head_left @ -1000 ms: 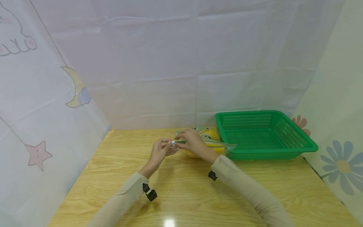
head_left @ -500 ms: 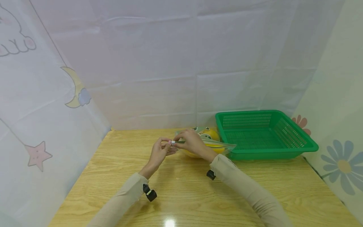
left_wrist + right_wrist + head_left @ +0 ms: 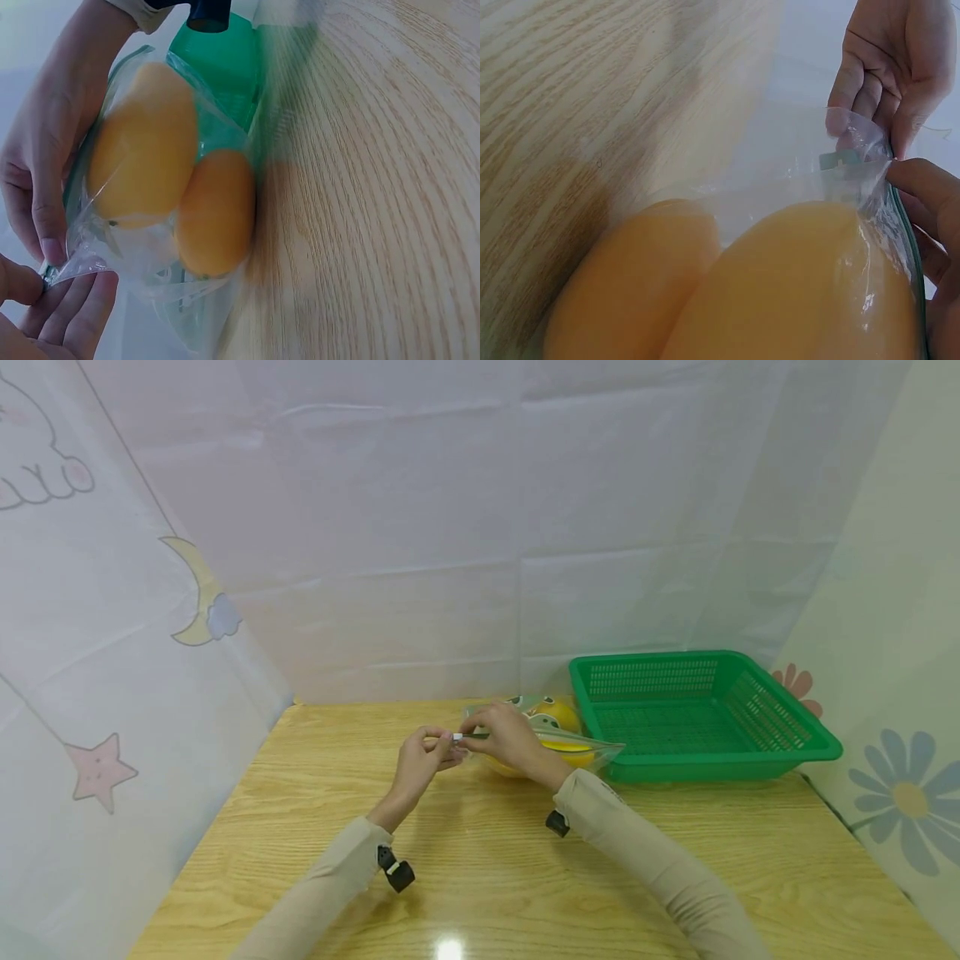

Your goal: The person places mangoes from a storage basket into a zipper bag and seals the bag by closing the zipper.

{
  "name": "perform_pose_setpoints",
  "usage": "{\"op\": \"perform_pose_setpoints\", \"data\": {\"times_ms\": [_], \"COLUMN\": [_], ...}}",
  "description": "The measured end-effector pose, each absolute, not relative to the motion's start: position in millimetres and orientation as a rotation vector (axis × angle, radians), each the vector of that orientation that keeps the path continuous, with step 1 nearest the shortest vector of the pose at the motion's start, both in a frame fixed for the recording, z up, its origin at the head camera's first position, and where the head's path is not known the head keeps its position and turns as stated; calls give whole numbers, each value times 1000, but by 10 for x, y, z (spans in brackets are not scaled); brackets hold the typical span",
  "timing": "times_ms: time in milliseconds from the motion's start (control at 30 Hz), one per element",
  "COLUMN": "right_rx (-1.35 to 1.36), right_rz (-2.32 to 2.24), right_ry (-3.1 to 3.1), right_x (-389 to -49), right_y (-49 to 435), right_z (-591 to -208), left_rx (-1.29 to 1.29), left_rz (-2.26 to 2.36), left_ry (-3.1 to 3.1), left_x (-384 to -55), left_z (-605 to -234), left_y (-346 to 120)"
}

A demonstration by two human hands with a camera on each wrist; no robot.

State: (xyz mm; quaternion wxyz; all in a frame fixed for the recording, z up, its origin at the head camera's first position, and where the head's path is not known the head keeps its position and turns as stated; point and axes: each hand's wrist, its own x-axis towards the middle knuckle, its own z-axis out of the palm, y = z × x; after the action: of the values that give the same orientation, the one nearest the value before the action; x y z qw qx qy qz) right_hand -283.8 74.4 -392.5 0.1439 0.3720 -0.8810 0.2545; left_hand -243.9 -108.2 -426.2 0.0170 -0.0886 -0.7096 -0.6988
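A clear zip bag (image 3: pixel 606 750) lies on the table with yellow-orange fruits inside that look like mangoes. In the left wrist view, one larger mango (image 3: pixel 146 146) and a second mango (image 3: pixel 216 214) show through the plastic. My left hand (image 3: pixel 417 762) pinches the bag's left top corner between thumb and fingers. Right beside it, my right hand (image 3: pixel 508 737) pinches the zip edge (image 3: pixel 911 247) with its thumb and forefinger. A small white piece (image 3: pixel 457 737) shows between the two hands' fingertips. The right hand hides part of the bag in the head view.
A green plastic basket (image 3: pixel 720 768) stands just right of the bag, close to the back wall. The wooden table (image 3: pixel 480 877) stretches in front and to the left. Printed cloth walls (image 3: pixel 405 527) border the table at the back and sides.
Both hands stay at the bag's left top corner, their pinch much the same. My right wrist has shifted very slightly left.
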Motion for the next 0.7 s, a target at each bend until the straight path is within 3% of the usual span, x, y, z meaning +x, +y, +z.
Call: {"op": "perform_pose_setpoints", "data": {"times_ms": [700], "right_rx": [1128], "right_rz": [766], "right_ry": [-2440], "right_x": [-2861], "right_y": [799], "right_z": [-3977], "left_rx": [-193], "left_rz": [-2172], "left_ry": [-2260], "left_x": [-2451], "left_z": [-4227], "left_y": [-1064]}}
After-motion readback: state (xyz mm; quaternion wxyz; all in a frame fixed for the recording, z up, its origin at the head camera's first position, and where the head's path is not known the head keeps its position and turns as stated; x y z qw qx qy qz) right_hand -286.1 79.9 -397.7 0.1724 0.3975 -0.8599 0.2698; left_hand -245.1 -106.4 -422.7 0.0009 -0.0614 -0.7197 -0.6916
